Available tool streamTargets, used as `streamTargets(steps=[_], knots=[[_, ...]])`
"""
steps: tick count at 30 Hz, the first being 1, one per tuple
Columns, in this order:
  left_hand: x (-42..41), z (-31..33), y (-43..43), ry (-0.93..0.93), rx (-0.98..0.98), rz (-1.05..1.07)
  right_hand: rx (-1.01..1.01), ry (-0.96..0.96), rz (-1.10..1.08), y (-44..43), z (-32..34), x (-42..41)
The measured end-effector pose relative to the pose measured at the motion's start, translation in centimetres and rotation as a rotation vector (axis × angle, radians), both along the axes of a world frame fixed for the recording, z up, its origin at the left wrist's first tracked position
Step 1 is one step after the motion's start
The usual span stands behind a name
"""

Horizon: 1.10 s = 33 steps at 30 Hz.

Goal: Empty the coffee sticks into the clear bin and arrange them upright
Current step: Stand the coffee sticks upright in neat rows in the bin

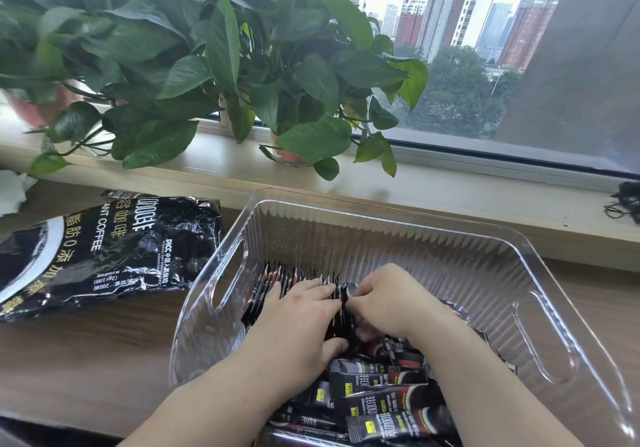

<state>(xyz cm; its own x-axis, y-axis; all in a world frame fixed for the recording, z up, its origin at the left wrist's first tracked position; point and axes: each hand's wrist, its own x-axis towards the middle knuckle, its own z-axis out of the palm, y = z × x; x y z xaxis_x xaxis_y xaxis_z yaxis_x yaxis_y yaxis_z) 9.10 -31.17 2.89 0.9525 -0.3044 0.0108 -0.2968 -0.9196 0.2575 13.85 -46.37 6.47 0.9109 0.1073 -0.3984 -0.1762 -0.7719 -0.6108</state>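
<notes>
Clear bin on table, row of coffee sticks at left end standing on end, long axis vertical, L hand flat-fingered pressing row tops, R hand curled, pinching a few, loose sticks lying flat nr front, long axis approx left-right

Bin on table, bag lying left of it. In bin: upright sticks at left, loose sticks nearer. Plants on sill behind bin.
</notes>
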Motion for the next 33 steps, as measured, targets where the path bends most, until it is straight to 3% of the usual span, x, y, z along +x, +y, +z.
streamTargets(steps=[10,18,21,24,27,33], knots=[[0.6,-0.5,0.0,-0.111,0.020,0.009,0.103,-0.091,0.007,-0.2,-0.5,0.3],[0.7,-0.5,-0.1,-0.136,-0.008,-0.005,0.053,-0.087,0.112,-0.8,-1.1,0.7],[0.8,-0.5,0.0,-0.133,0.010,0.003,-0.013,-0.090,0.158,-1.0,-0.9,0.6],[0.7,-0.5,0.0,-0.123,0.015,0.008,-0.056,-0.210,0.082,-1.4,-0.7,0.9],[0.6,-0.5,-0.1,-0.120,0.018,0.024,-0.270,-0.321,0.027,-1.7,-0.7,0.9],[0.5,-0.6,-0.1,-0.100,0.025,0.030,-0.440,-0.255,0.067,-1.2,-1.1,0.9]])
